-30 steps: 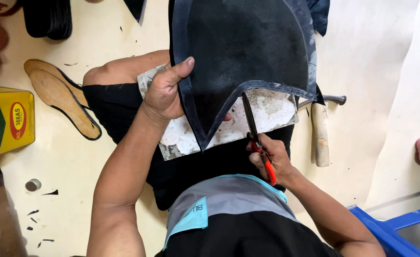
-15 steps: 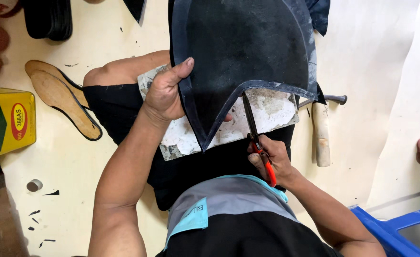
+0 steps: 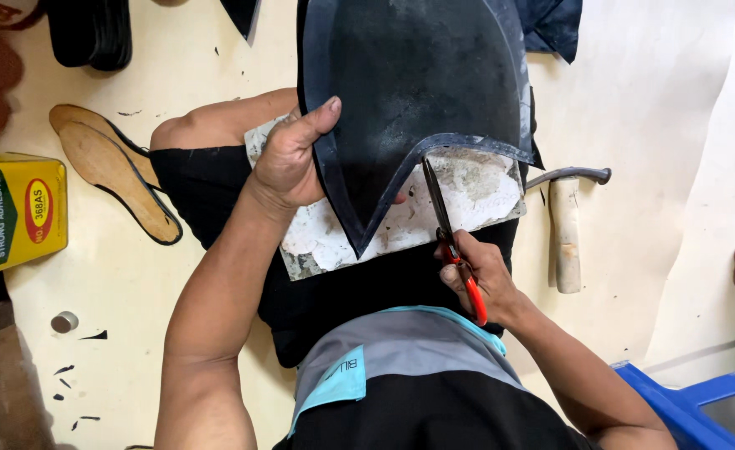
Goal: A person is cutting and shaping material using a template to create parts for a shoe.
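Scissors (image 3: 455, 250) w/ red handles sit in our right hand (image 3: 488, 279), fingers squeezed round them. Left hand (image 3: 288, 162) pinches black rubber sheet (image 3: 417, 92) flat on white board (image 3: 467, 196) so it can't slide.

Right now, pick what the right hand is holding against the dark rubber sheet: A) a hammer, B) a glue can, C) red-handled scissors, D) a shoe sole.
C: the right hand closes around red-handled scissors, blades at the edge of the dark rubber sheet; the hammer lies untouched beside it.
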